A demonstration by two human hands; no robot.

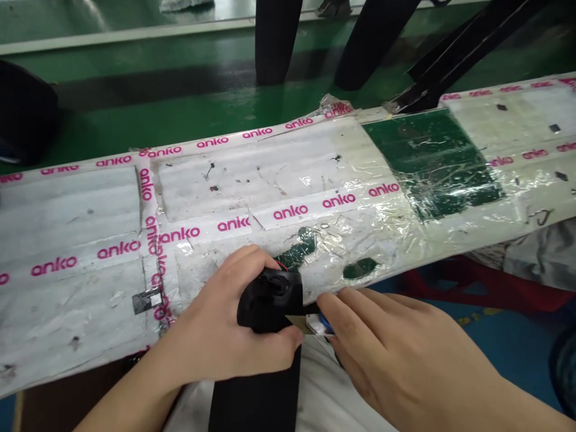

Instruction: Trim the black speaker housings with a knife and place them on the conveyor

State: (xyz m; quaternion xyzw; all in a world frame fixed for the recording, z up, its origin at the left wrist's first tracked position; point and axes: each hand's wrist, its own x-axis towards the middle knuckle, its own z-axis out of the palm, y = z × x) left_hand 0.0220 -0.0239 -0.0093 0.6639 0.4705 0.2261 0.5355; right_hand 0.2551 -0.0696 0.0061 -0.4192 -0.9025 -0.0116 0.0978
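Note:
My left hand [220, 327] is closed around the upper end of a long black casing [270, 300], thumb low on its near side and fingers over the far side. The casing's body runs down towards my lap, and a thin red wire shows at its top. Just right of it, my right hand [400, 348] is closed with the fingertips together against a small white and blue piece [318, 324]. Most of that piece is hidden behind the fingers, so its kind cannot be made out. Both hands are at the near edge of a tape-covered ledge [288, 207].
Beyond the ledge lies a green conveyor surface [180, 90]. Black column-shaped parts [278, 42] stand on it, and a dark angled part [468, 48] leans at the right. A dark rounded object [24, 114] is at the far left. Under the ledge is something red [450, 288].

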